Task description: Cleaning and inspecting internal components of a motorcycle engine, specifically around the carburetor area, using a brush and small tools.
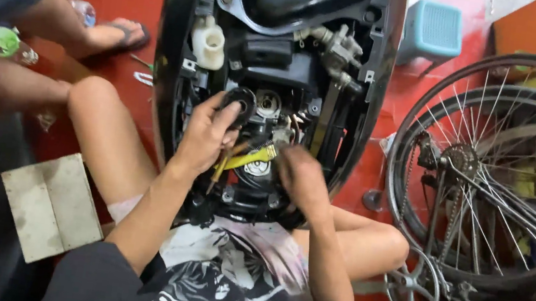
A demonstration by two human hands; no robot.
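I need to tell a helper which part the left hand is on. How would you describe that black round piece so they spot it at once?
Start at the opened black scooter body between the seated person's knees. In its middle, just below the white plastic cap, the left hand grips a black ring-shaped part. Unlike the metal fittings around it, it is matt black with a round hole through its centre.

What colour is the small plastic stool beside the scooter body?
Light blue; the small plastic stool shows in the head view.
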